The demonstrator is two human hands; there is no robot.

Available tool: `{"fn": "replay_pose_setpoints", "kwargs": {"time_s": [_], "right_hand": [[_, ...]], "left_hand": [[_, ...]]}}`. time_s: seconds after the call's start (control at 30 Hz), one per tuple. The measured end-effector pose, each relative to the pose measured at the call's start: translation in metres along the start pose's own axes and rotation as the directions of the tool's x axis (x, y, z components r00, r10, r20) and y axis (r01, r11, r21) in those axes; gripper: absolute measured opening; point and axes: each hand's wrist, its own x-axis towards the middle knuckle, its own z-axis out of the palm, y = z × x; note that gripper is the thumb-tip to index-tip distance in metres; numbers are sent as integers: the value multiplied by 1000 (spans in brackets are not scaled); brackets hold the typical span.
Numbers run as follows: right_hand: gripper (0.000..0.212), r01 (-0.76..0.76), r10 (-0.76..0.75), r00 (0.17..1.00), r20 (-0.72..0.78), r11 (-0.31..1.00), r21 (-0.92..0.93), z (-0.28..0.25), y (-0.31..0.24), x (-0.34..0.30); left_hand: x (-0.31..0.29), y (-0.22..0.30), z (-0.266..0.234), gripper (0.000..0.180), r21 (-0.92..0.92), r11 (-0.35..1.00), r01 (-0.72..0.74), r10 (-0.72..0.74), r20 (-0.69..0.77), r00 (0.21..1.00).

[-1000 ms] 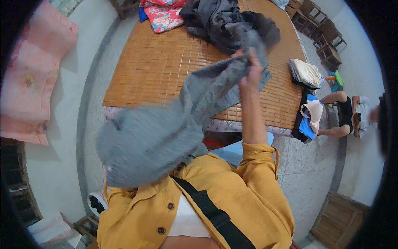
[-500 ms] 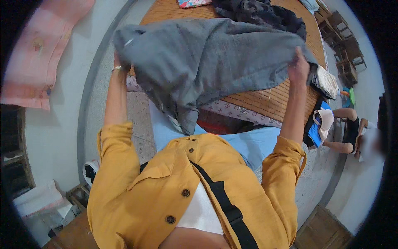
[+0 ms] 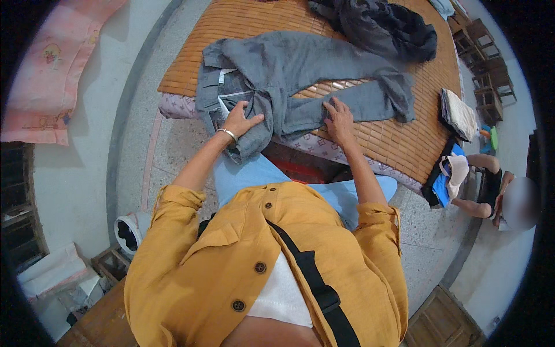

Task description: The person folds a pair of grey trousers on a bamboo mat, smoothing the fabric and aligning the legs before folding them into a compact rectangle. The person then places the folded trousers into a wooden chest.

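A pair of grey trousers (image 3: pixel 306 61) lies spread across the woven bamboo mat (image 3: pixel 370 136) on a bed. Its waist end is at the left, with a white label inside, and both legs stretch to the right. Part of the waist end hangs over the bed's near edge. My left hand (image 3: pixel 237 121) rests on the cloth near the waist, thumb spread away from the fingers. On the nearer trouser leg lies my right hand (image 3: pixel 340 118), fingers apart and touching the fabric. Neither hand grips anything.
Dark clothing (image 3: pixel 387 32) lies bunched at the bed's far side. Folded clothes (image 3: pixel 459 115) sit at the right edge, near a blue and beige garment pile (image 3: pixel 451 173). Another person (image 3: pixel 491 179) is seated at the right. Wooden stools (image 3: pixel 485 72) line the wall.
The grey trousers, held up and stretched between both hands before, have come down onto the mat. My hands have moved closer together and nearer to me, letting go of the cloth.
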Motion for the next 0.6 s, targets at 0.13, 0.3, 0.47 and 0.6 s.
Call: {"fn": "replay_pose_setpoints", "kwargs": {"time_s": [0.13,0.3,0.47,0.6], "right_hand": [[19,134,-131,982,133,991,-16,3,14,6],[5,128,-125,958,260,992,6,-17,6,-9],[8,112,-218,950,225,907,405,-37,-26,-39],[11,64,-137,980,148,908,414,-36,-23,-49]], "left_hand": [[3,46,-36,49,-74,996,-45,37,-109,993],[5,82,-152,29,-250,963,-104,62,-170,983],[5,34,-198,29,523,852,-20,287,-435,853],[7,12,-152,31,474,848,-238,418,-320,851]]}}
